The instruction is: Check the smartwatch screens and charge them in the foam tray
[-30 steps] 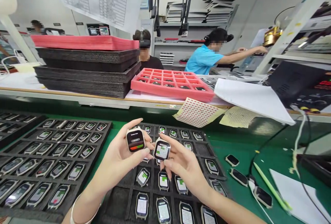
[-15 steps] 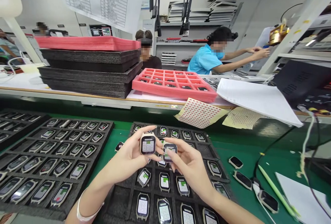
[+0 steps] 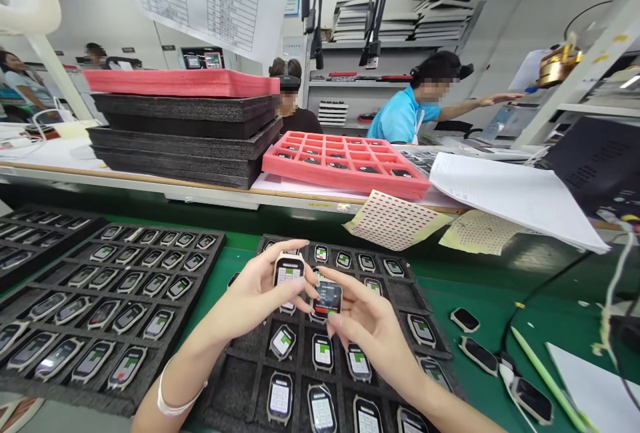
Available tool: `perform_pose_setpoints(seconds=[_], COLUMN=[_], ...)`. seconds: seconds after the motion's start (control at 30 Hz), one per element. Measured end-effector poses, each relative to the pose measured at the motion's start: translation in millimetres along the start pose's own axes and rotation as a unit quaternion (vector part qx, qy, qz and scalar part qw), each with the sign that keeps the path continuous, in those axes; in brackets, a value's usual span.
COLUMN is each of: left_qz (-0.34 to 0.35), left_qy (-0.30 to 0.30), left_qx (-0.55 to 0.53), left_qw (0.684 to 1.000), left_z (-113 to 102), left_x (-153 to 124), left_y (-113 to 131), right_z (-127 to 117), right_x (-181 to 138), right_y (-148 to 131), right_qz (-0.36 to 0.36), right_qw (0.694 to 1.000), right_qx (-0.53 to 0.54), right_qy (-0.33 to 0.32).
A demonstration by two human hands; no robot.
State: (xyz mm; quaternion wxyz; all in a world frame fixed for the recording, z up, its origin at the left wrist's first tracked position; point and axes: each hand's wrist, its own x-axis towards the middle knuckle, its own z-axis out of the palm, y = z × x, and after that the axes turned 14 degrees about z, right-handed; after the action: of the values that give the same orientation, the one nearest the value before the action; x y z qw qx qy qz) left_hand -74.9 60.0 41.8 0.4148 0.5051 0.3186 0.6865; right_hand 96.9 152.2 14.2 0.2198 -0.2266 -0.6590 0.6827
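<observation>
My left hand (image 3: 260, 289) is closed on a smartwatch body (image 3: 289, 269) with a lit screen; the thumb lies across its face. Beside it, my right hand (image 3: 367, 323) grips a second smartwatch body (image 3: 327, 297) by its edges, its screen dark with a red strip near the bottom. The left fingertips reach to this second watch's side. Below both hands lies a black foam tray (image 3: 233, 376) whose compartments hold several strapless watches with white and green screens, such as a watch (image 3: 280, 397) at the front. The hands hide part of the tray.
Another black foam tray (image 3: 165, 353) of watches lies at left. Loose watches (image 3: 465, 319), a cable and a green pen (image 3: 545, 373) lie at right. On the shelf stand stacked black foam (image 3: 175, 146) and a red tray (image 3: 345, 183). A co-worker in blue (image 3: 400, 113) sits beyond.
My left thumb has moved onto its watch's face. The right thumb has slid down to the lower edge, and that watch's screen went from white and green to dark with red.
</observation>
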Motion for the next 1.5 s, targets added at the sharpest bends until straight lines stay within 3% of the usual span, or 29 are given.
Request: perform_pose_setpoints(seconds=[0.1,0.5,0.8,1.1,1.3,1.5], left_qz=[-0.001,-0.001,0.002,-0.004,0.014,-0.005], left_qy=[-0.009,-0.020,-0.034,-0.007,-0.025,-0.004], left_qx=[0.002,0.022,0.050,0.081,0.045,0.036], left_qw=[1.000,1.000,0.998,0.997,0.999,0.999], left_z=[2,-4,-4,-5,-7,-6], left_x=[-1,1,-1,3,-1,0], left_y=[4,-5,-1,-6,-3,-2], right_z=[0,-3,0,0,3,3], right_x=[1,5,8,3,7,9], right_y=[0,9,10,10,15,20], right_qz=[0.010,-0.010,-0.001,-0.023,-0.017,-0.025], right_qw=[0.999,0.999,0.998,0.998,0.999,0.998], right_qx=[0.023,0.027,-0.026,0.021,0.024,-0.007], right_qy=[-0.031,-0.029,0.050,-0.057,-0.034,-0.062])
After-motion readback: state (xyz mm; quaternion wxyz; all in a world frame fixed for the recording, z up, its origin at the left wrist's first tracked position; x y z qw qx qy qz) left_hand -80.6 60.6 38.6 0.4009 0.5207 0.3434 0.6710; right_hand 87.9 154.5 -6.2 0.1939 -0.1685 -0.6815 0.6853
